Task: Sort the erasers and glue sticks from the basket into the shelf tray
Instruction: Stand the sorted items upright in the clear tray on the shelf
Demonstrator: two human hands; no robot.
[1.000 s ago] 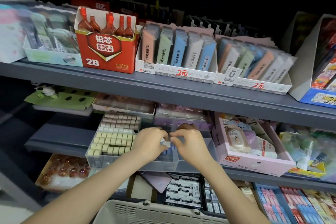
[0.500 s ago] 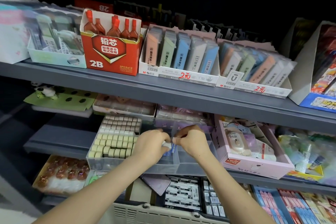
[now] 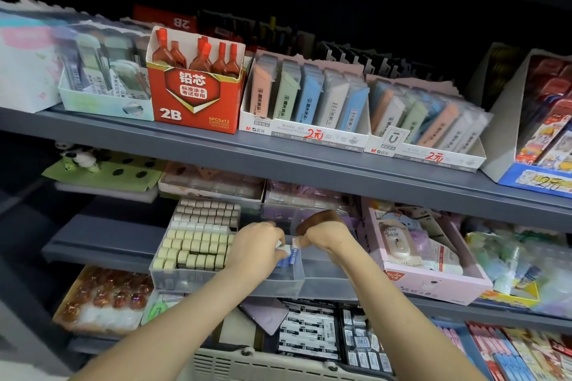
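A clear plastic shelf tray (image 3: 216, 281) sits on the middle shelf, its left part filled with rows of small pale erasers (image 3: 198, 238). My left hand (image 3: 257, 247) and my right hand (image 3: 323, 233) meet over the tray's middle compartment. Both pinch small white and blue erasers (image 3: 288, 254) held just above that compartment. The beige slotted basket (image 3: 266, 365) shows only its rim at the bottom edge, below my forearms; its contents are hidden.
The grey upper shelf (image 3: 278, 164) overhangs the tray and carries a red 2B lead box (image 3: 195, 93) and pastel lead-case displays (image 3: 306, 108). A pink box (image 3: 433, 281) stands right of the tray. Packaged erasers (image 3: 306, 334) lie on the lower shelf.
The view has tilted upward a little, so the shelves sit lower in frame. Both hands stay together over the tray's middle compartment, fingers still working on the small erasers.
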